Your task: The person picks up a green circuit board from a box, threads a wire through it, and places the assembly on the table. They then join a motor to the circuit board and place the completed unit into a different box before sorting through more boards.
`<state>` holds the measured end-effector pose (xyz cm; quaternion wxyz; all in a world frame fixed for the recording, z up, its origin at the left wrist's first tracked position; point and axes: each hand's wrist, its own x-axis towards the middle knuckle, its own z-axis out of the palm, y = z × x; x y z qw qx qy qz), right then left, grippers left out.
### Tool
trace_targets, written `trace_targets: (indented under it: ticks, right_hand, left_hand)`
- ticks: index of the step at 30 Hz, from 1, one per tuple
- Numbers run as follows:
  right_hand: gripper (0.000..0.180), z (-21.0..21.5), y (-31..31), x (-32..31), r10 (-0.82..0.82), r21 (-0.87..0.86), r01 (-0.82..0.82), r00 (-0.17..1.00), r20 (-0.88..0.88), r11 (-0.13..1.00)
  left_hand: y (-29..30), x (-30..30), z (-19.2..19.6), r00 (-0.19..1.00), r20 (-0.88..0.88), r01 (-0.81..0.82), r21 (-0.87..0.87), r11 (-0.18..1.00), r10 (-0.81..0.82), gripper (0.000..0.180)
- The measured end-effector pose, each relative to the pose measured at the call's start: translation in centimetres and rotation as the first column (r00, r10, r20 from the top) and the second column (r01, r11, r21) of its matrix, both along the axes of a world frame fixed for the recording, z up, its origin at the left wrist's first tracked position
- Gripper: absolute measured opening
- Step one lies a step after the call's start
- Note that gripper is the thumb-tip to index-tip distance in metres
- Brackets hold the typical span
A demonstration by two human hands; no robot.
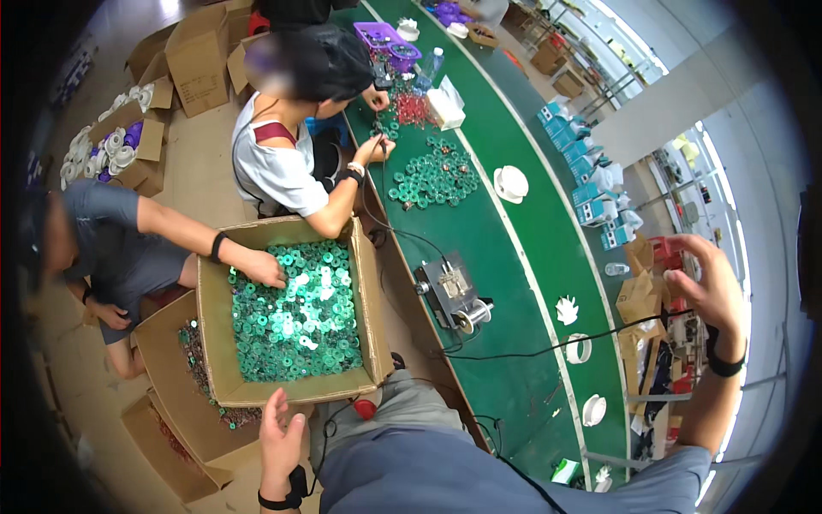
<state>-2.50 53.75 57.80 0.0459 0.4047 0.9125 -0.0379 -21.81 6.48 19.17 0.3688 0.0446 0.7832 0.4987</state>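
An open brown cardboard box (370,313), left of the green workbench (514,394), holds loose green rings (295,343).

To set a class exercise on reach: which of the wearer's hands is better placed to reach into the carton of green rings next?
Likely the left hand: it is open, close beside the carton holding the green rings. The right hand is raised across the green table, much farther off.
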Motion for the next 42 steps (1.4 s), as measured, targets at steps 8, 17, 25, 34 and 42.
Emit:
trace_targets:
  ticks: [8,17,25,34,42]
  right_hand:
    - [0.048,6.6,-8.0,-4.9,0.263,0.246,-0.256,0.965,0.008,0.935]
    - [0.042,0.7,2.0,-20.5,0.62,0.073,-0.616,0.782,-0.062,0.784]
    - [0.052,-20.2,25.1,-37.3,0.445,-0.132,-0.446,0.895,-0.034,0.886]
    - [0.089,-47.7,39.9,-50.0,0.177,-0.089,-0.196,0.966,-0.191,0.976]
    - [0.112,-54.9,42.1,-55.9,-0.004,-0.121,-0.021,0.979,-0.204,0.992]
  left_hand:
    - [-4.4,-3.1,2.2,0.978,-0.069,-0.185,0.128,0.974,0.195,0.058]
    - [-3.0,-1.7,1.7,0.947,-0.024,-0.319,0.076,0.945,0.322,0.058]
    - [5.0,0.4,3.9,0.894,-0.038,-0.447,-0.138,0.884,0.446,0.052]
    - [12.4,0.1,6.5,0.862,0.061,-0.448,-0.372,0.813,0.503,0.048]
    - [16.8,0.1,7.2,0.816,0.095,-0.451,-0.51,0.732,0.569,0.044]
